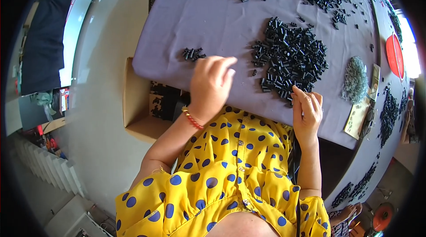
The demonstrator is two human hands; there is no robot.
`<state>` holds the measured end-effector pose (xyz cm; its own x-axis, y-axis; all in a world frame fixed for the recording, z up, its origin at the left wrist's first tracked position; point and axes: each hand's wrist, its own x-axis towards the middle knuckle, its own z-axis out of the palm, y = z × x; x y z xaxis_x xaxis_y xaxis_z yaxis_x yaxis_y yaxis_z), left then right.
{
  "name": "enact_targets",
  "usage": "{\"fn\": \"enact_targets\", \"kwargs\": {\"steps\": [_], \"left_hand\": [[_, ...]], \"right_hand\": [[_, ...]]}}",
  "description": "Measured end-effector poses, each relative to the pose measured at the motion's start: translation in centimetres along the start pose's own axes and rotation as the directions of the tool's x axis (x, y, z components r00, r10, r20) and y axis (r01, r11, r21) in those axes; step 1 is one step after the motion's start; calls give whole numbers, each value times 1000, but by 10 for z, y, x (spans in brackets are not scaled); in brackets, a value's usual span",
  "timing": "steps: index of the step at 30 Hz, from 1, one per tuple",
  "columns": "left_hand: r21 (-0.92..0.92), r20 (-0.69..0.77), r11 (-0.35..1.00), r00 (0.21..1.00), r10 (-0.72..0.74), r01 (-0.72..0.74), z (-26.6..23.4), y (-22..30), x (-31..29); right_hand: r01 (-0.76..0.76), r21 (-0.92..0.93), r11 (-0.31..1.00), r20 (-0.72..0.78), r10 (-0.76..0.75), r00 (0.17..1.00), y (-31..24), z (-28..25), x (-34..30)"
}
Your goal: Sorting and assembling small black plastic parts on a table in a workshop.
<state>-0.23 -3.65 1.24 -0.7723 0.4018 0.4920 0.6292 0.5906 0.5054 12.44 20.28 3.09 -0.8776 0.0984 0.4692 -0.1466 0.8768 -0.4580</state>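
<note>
Left hand (213, 81) curls loosely by the heap (193, 54), right hand's (307, 110) fingers narrow at the pile (290, 59); either's grip I cannot tell. A left knock could scatter the heap.

Left hand's fingers (225, 63) slightly blurred

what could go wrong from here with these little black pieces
The right hand is at the near side of the large pile, so a careless sweep might push loose pieces off the table.

The small pile sits just beyond the left hand, which could knock and scatter it.

An open cardboard box stands below the table's edge near the small pile; stray pieces might drop into it.
</note>
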Motion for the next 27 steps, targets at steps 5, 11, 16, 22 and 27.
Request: {"fn": "enact_targets", "kwargs": {"steps": [5,11,16,22,27], "left_hand": [[-222,112,963,977,180,-152,38,36,-3],[-169,182,950,939,293,-264,54,43,2],[-112,155,949,938,309,-294,55,38,0],[-273,130,942,963,237,-195,49,49,1],[-548,253,828,967,29,118,44,61,-14]], "right_hand": [[-35,-1,999,-9,35,999,0,-5,-11],[-209,20,978,-144,209,967,18,-29,-43],[-508,300,807,-289,584,758,32,-42,-66],[-396,-249,884,-220,347,912,37,-42,-72],[-411,-400,819,-276,320,906,33,-18,-71]]}}
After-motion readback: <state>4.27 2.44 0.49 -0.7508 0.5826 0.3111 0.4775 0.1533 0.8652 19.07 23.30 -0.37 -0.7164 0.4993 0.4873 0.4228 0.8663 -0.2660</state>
